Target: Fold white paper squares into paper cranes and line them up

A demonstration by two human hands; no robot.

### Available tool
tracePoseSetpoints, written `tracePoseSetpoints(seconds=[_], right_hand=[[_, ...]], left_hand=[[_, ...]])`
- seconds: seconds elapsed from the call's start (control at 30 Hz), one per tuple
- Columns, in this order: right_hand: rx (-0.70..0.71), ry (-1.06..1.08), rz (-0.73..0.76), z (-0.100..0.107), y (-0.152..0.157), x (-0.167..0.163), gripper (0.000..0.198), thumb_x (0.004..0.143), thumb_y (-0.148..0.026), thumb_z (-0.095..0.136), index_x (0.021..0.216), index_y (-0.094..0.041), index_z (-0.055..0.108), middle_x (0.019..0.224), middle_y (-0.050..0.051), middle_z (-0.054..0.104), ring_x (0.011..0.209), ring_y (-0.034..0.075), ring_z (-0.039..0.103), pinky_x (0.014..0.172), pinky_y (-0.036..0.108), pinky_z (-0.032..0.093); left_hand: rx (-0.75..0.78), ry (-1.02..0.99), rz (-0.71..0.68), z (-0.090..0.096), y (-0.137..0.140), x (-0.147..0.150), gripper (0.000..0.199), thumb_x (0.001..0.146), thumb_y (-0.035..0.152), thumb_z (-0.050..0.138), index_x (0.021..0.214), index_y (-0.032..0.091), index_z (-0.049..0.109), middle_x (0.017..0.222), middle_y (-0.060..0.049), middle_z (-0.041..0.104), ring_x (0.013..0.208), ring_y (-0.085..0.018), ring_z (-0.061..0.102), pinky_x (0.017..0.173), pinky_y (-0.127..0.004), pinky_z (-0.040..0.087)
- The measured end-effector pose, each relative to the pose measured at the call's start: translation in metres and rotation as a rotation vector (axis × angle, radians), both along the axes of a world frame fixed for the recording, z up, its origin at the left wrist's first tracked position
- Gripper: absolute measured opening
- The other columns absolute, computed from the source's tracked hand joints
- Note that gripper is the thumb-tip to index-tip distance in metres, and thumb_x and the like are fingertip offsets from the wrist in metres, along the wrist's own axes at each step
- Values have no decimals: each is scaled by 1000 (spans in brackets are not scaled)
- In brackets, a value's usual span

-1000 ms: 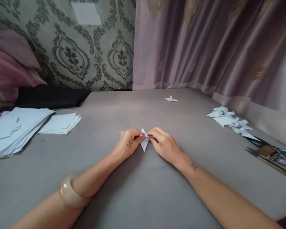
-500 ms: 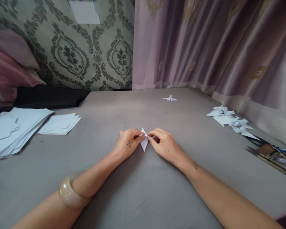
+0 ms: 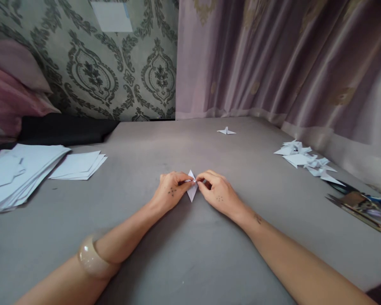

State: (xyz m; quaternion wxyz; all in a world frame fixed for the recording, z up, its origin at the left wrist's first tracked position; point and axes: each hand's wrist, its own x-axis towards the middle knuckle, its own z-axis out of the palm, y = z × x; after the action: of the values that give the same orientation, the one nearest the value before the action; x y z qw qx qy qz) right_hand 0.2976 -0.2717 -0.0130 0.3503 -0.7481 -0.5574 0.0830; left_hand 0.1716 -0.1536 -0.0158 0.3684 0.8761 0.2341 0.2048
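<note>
A small folded white paper crane (image 3: 192, 195) is held between my hands over the middle of the grey surface, one pointed flap toward me and one away. My left hand (image 3: 172, 187) pinches its left side between thumb and fingers. On the other side, my right hand (image 3: 218, 189) grips a narrow tip of the paper with thumb and forefinger. The fingertips of both hands nearly meet and hide the paper's centre.
Stacked white paper (image 3: 40, 169) and a smaller pile of sheets (image 3: 79, 165) lie to the left, before a black cloth (image 3: 63, 129). One folded crane (image 3: 226, 131) sits far back. Several more cranes (image 3: 300, 159) are heaped at right, near scissors and small tools (image 3: 357, 209).
Both hands stay almost in place on the folded paper. My right fingertips have shifted very slightly at its narrow tip.
</note>
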Motion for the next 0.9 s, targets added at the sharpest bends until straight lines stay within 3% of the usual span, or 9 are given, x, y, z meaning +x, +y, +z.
tracePoseSetpoints(seconds=[0.33,0.57,0.67,0.8,0.9], right_hand=[[33,18,-26,-3,6,0,12,86,-17,49,87,-21,61,90,2,64,77,13,59,72,25,44],[88,71,-103,-5,6,7,17,86,-18,49,94,-21,63,94,2,65,76,12,61,71,26,45],[79,86,-116,-5,5,7,16,86,-19,48,92,-21,63,94,2,65,75,12,61,70,26,46],[74,92,-121,-6,4,7,16,85,-19,49,92,-21,63,93,2,66,74,12,61,70,25,46],[74,93,-122,-8,4,9,17,84,-19,48,91,-21,64,92,3,66,73,12,61,69,25,46]], left_hand=[[20,-61,74,2,-2,1,16,80,29,59,78,24,74,78,-1,72,77,-17,62,75,-28,45],[-98,-132,305,3,6,-3,21,81,33,56,82,20,72,77,-2,69,73,-17,61,70,-28,45],[5,-44,363,3,8,-4,25,78,36,60,95,19,68,91,-5,67,88,-21,58,82,-33,43],[136,159,434,3,9,-6,46,70,37,68,110,16,59,112,-10,59,108,-29,47,91,-41,37],[129,244,421,3,10,-9,35,74,36,63,105,19,62,108,-9,59,107,-29,47,90,-40,36]])
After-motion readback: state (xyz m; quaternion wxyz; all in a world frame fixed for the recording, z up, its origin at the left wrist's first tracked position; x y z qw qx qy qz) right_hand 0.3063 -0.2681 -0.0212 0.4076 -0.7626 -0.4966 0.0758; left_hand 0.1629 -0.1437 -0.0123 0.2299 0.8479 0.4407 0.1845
